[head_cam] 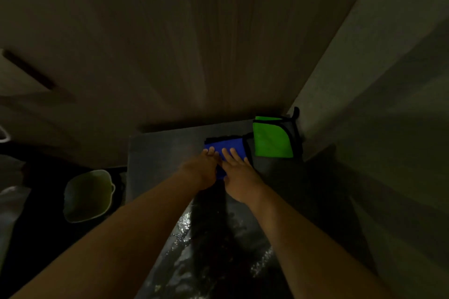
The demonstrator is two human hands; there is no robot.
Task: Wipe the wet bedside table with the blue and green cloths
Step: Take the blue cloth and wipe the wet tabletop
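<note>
A folded blue cloth (228, 145) lies on the grey bedside table (155, 153), toward its far side. Both my hands lie flat on it: my left hand (202, 168) on its left part, my right hand (239, 175) on its right part, fingers straight and pointing away from me. A folded green cloth (269, 139) with a grey turned-over corner and black edging lies just right of the blue one, in the table's far right corner. Water glistens on the near part of the table (184, 228).
A wooden panel (194, 43) rises behind the table and a pale wall (376, 80) closes in on the right. A pale green bin (88, 195) stands on the dark floor to the left of the table.
</note>
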